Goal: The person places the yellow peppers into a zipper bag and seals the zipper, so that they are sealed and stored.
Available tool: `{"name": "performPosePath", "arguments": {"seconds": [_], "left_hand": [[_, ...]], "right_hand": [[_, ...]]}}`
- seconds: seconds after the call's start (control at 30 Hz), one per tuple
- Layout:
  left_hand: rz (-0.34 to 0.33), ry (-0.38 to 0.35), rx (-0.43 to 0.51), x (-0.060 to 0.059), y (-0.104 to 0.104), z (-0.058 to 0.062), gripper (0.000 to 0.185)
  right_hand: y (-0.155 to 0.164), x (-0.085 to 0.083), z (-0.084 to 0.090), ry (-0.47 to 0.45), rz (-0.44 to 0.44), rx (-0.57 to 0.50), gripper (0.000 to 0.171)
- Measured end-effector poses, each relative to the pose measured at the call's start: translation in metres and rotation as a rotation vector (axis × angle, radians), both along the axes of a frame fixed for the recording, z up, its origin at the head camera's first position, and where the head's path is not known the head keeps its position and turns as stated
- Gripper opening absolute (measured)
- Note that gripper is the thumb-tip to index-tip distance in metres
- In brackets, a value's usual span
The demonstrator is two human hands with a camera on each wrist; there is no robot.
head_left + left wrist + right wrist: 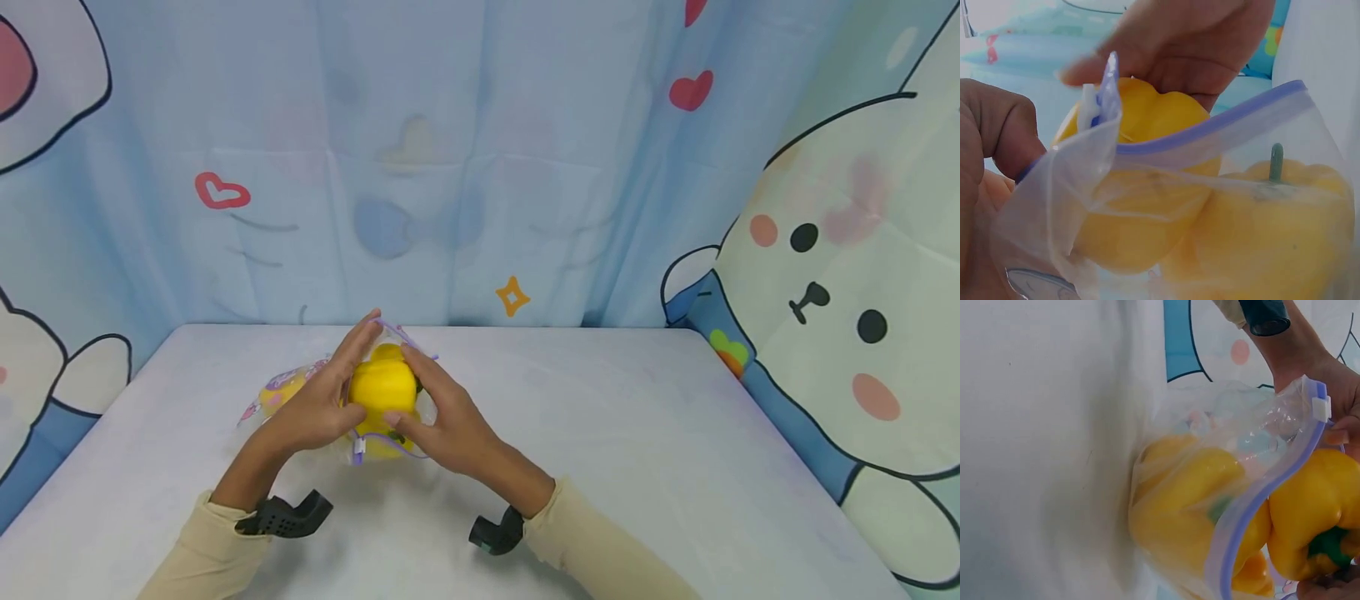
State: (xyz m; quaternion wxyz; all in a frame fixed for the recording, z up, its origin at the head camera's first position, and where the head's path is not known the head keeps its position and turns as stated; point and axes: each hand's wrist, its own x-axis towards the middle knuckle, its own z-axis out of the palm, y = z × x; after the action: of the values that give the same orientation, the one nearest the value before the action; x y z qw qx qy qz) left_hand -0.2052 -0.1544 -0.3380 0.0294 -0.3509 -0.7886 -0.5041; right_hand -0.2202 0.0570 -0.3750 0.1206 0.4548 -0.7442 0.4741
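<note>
A yellow bell pepper (384,387) sits in the mouth of a clear zip bag (1179,506). The bag has a purple zip strip and a white slider. Inside it, another yellow bell pepper (1254,231) with a green stem shows through the plastic. With its fingers round the upper pepper near the stem, my right hand (450,421) grips it from the right. My left hand (318,408) holds the bag's edge on the left side, its thumb bent beside the zip strip. Part of the left hand's grip is hidden behind the plastic.
Left of the hands, clear plastic with pink and purple print (277,392) covers something yellow; whether it belongs to the same bag I cannot tell. A white table (637,467) lies under everything. Behind it hangs a blue cartoon curtain (525,208).
</note>
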Motion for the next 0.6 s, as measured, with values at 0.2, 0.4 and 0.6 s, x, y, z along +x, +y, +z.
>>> {"name": "performPosePath", "arguments": {"seconds": [0.2,0.4,0.6], "left_hand": [[-0.001,0.004,0.016,-0.0030,-0.0018,-0.0020,0.095],[-0.003,0.003,0.013,-0.0021,0.0013,-0.0019,0.095],[-0.010,-0.010,0.019,0.0000,0.0027,-0.0020,0.096]], "right_hand": [[0.0028,-0.0018,-0.0041,-0.104,0.051,-0.099,0.065],[0.0017,-0.0023,-0.0067,-0.118,-0.031,-0.256,0.050],[-0.0011,-0.0027,-0.0073,-0.164,-0.020,-0.269,0.049]]}}
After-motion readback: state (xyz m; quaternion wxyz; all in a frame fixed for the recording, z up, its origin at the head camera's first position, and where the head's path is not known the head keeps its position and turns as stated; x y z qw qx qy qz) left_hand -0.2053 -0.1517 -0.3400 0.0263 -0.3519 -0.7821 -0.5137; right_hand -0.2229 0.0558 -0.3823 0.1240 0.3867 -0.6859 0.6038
